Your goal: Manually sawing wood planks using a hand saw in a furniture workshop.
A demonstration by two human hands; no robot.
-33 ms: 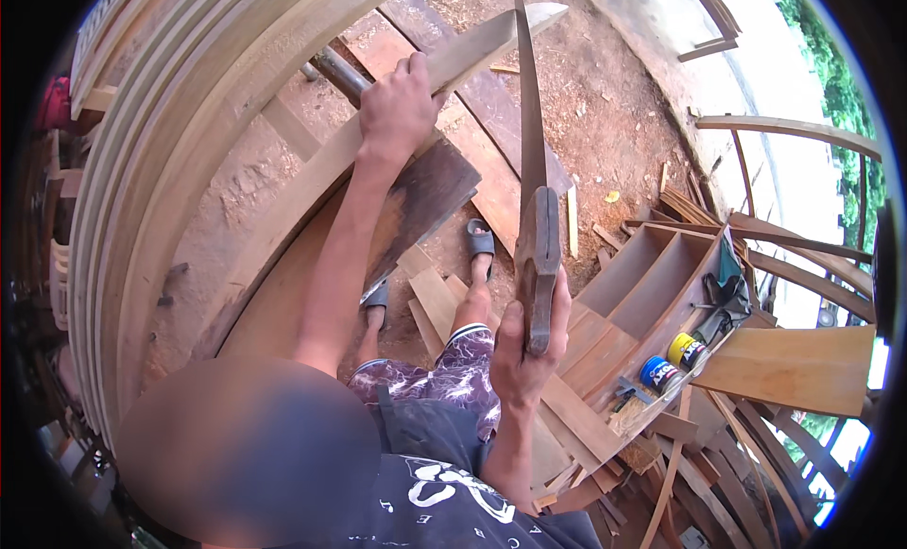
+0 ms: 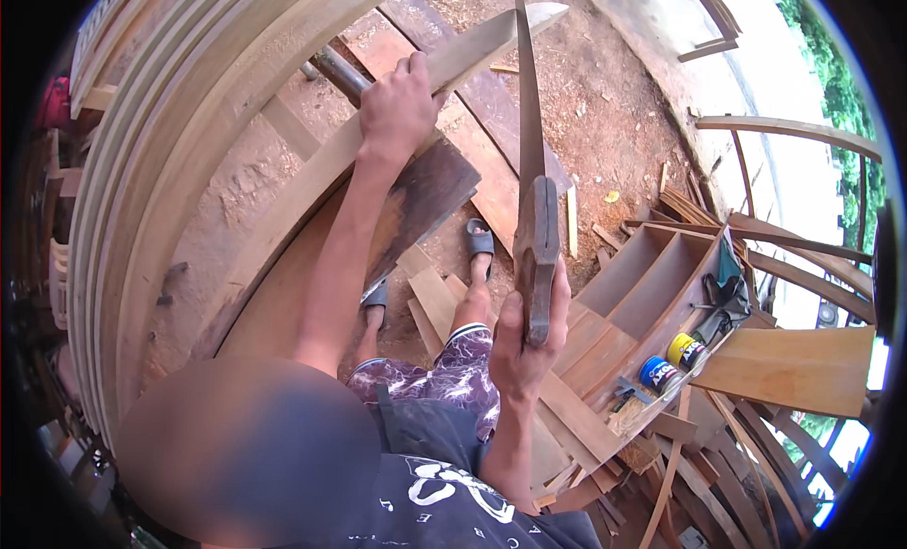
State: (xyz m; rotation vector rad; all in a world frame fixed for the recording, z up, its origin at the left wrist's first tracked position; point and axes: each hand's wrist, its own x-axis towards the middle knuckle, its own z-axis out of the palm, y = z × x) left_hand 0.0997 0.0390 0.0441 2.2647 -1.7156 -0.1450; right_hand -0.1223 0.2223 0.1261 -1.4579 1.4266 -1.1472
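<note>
Saw (image 2: 531, 152) fills your right hand (image 2: 524, 355); your left hand (image 2: 397, 107) clasps the plank (image 2: 326, 164) near the board (image 2: 436, 185) corner; loosening it could cause slipping.

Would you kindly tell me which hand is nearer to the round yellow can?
Right: the right hand, gripping a brown wooden-handled saw, is left of the can; the left hand, on a long pale wooden beam, is farther up-left.

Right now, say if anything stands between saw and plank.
Nothing visible does: the saw, in the right hand, overlaps the plank in view; contact can't be told. The left hand lies aside, on the plank.
</note>
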